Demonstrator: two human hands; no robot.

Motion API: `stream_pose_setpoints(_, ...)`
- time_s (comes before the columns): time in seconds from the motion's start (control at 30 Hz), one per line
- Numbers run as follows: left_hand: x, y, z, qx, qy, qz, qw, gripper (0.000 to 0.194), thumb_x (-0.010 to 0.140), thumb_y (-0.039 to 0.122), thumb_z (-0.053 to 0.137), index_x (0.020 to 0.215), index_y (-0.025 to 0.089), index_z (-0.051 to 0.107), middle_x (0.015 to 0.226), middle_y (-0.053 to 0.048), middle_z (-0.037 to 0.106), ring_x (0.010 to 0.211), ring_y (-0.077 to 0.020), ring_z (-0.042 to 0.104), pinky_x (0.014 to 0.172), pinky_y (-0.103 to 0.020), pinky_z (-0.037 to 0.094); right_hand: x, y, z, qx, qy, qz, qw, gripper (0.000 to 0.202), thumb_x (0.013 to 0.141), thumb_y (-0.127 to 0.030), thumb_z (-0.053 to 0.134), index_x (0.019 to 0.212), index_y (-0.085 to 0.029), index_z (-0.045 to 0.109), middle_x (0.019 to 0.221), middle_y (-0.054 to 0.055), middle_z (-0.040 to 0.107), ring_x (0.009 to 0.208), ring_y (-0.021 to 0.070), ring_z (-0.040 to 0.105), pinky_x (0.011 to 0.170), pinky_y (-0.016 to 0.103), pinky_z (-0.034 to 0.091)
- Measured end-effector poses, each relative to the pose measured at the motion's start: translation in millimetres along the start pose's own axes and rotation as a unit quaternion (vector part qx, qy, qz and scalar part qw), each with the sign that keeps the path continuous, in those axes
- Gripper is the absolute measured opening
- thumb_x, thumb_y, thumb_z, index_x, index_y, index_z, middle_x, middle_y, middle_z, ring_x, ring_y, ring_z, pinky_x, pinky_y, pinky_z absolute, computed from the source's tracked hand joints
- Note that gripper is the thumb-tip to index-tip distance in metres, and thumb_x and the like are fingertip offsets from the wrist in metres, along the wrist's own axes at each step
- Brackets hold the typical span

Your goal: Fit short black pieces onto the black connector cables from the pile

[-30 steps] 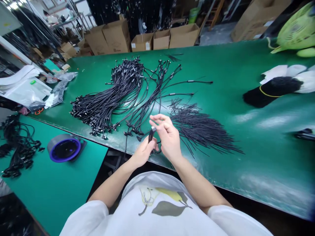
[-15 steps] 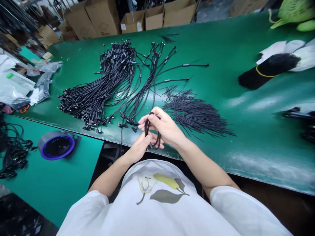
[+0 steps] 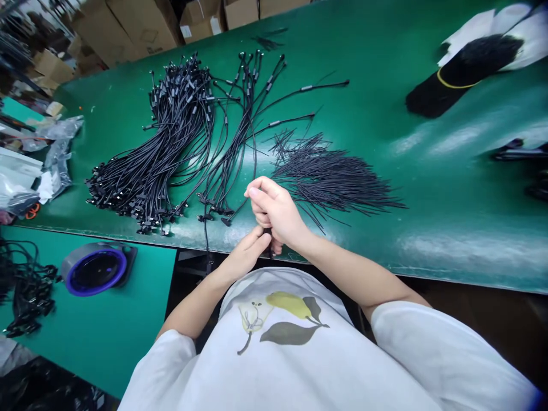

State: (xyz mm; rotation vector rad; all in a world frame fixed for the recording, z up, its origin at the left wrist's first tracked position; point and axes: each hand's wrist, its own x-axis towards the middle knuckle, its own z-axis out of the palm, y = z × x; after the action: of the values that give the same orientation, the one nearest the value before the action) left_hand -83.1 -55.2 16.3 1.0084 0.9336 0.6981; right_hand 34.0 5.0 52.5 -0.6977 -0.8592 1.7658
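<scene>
Right in against the body now, just over the near edge of the long, glossy green table (image 3: 436, 228): a double grasp, with left hand (image 3: 245, 251) closed, thumb pressed along a short, dark bundle of black cable (image 3: 270, 250), and right hand (image 3: 280, 217) curled fist-like round the same bundle. Mostly hidden by fingers, so no telling the full shape; gripped snugly from both sides, probably to stop springy loops from opening. Just beyond right hand, a broad fan of thin, straight black strands (image 3: 338, 177), perhaps spread loose near the front for picking out singly. To the left, a small handful of slim black cables with grey sleeves (image 3: 238, 140), splayed toward the far edge, and beside that a big, heaped sheaf of black cables with silver-tipped plugs (image 3: 166, 137), laid roughly lengthwise, maybe to limit tangling. Off to the right, well apart, a thick black bundle with a yellow band (image 3: 462, 74), partly on crumpled white paper (image 3: 466, 34), presumably banded to keep together. And down on the adjoining green side table (image 3: 103, 342), near the far edge, a round grey object with a purple rim (image 3: 123, 267), use unclear.
</scene>
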Motion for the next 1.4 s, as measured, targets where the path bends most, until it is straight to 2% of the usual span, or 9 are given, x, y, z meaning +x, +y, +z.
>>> stream_pose_setpoints(0.23, 9, 7, 11.6, -0.163, 0.014, -0.074, 0.984, 0.041, 0.081, 0.053, 0.065, 0.079, 0.015, 0.052, 0.057, 0.008, 0.032, 0.046, -0.0045, 0.031, 0.044, -0.018, 0.033, 12, 1, -21, 0.045, -0.013, 0.101, 0.994, 0.027, 0.082, -0.042, 0.063, 0.083, -0.018, 0.051, 0.055, -0.012, 0.025, 0.039, 0.0025, 0.015, 0.034, 0.015, 0.013)
stream_pose_setpoints(0.37, 10, 8, 9.5, -0.172, 0.028, -0.089, 0.981, 0.045, 0.075, 0.056, 0.069, 0.074, 0.015, 0.051, 0.054, 0.01, 0.027, 0.043, -0.0031, 0.025, 0.04, -0.016, 0.026, 9, 0, -41, -0.145, -0.002, -0.012, 0.989, 0.026, 0.092, -0.046, 0.052, 0.092, -0.02, 0.054, 0.063, -0.006, 0.042, 0.047, 0.0078, 0.043, 0.047, 0.022, 0.042)
stream_pose_setpoints(0.53, 10, 4, -0.6, -0.114, 0.031, -0.078, 0.99, 0.05, 0.075, 0.062, 0.066, 0.073, 0.016, 0.048, 0.053, 0.01, 0.028, 0.042, -0.0034, 0.024, 0.04, -0.017, 0.026, -16, -19, -71, -0.58, -0.149, -0.31, 0.738, 0.027, 0.097, -0.037, 0.048, 0.119, -0.024, 0.058, 0.121, 0.009, 0.06, 0.117, 0.0245, 0.053, 0.107, 0.05, 0.032)
stream_pose_setpoints(0.63, 9, -1, -3.8, -0.016, -0.03, -0.097, 0.995, 0.052, 0.078, 0.067, 0.059, 0.074, 0.016, 0.049, 0.053, 0.009, 0.031, 0.042, -0.0051, 0.029, 0.042, -0.019, 0.029, -31, -18, -85, -0.697, -0.268, -0.324, 0.582, 0.025, 0.1, -0.032, 0.043, 0.107, -0.018, 0.062, 0.1, 0.01, 0.066, 0.099, 0.0229, 0.059, 0.098, 0.046, 0.037)
stream_pose_setpoints(0.73, 5, -5, -3.1, 0.126, -0.079, -0.101, 0.984, 0.048, 0.088, 0.063, 0.043, 0.084, 0.017, 0.052, 0.054, 0.008, 0.036, 0.045, -0.0084, 0.035, 0.047, -0.022, 0.031, -45, -7, -95, -0.748, -0.319, -0.269, 0.516, 0.029, 0.1, -0.024, 0.037, 0.084, -0.015, 0.06, 0.074, 0.007, 0.061, 0.067, 0.0175, 0.054, 0.068, 0.033, 0.04)
stream_pose_setpoints(1.0, 3, -18, 5.4, 0.465, -0.097, 0.031, 0.88, 0.026, 0.094, 0.036, 0.043, 0.075, 0.021, 0.05, 0.069, -0.001, 0.053, 0.063, -0.017, 0.047, 0.061, -0.027, 0.029, -78, 16, -102, -0.755, -0.299, -0.11, 0.573, 0.029, 0.099, -0.036, 0.043, 0.093, -0.014, 0.061, 0.078, 0.006, 0.063, 0.067, 0.018, 0.056, 0.063, 0.03, 0.037)
stream_pose_setpoints(1.2, 14, -35, 5.0, 0.302, -0.029, -0.035, 0.952, 0.035, 0.094, 0.047, 0.041, 0.077, 0.019, 0.053, 0.058, 0.003, 0.047, 0.054, -0.013, 0.042, 0.056, -0.025, 0.031, -90, -16, -155, -0.689, -0.062, -0.16, 0.705, 0.028, 0.099, -0.035, 0.045, 0.111, -0.018, 0.063, 0.106, 0.009, 0.064, 0.098, 0.0188, 0.059, 0.085, 0.033, 0.046)
stream_pose_setpoints(1.3, 20, -36, 8.6, 0.134, 0.026, -0.06, 0.989, 0.039, 0.091, 0.056, 0.046, 0.081, 0.018, 0.052, 0.052, 0.008, 0.036, 0.046, -0.0092, 0.034, 0.049, -0.022, 0.029, -95, -31, -206, -0.747, 0.193, -0.161, 0.616, 0.026, 0.097, -0.029, 0.046, 0.107, -0.016, 0.066, 0.113, 0.014, 0.062, 0.102, 0.0239, 0.057, 0.088, 0.039, 0.045)
stream_pose_setpoints(1.4, 25, -30, 19.9, 0.032, 0.023, -0.067, 0.997, 0.04, 0.087, 0.056, 0.054, 0.081, 0.017, 0.052, 0.054, 0.008, 0.036, 0.045, -0.0069, 0.033, 0.047, -0.021, 0.029, -97, -35, -240, -0.803, 0.209, -0.122, 0.545, 0.024, 0.096, -0.025, 0.047, 0.098, -0.013, 0.068, 0.112, 0.015, 0.062, 0.097, 0.0256, 0.057, 0.083, 0.039, 0.044)
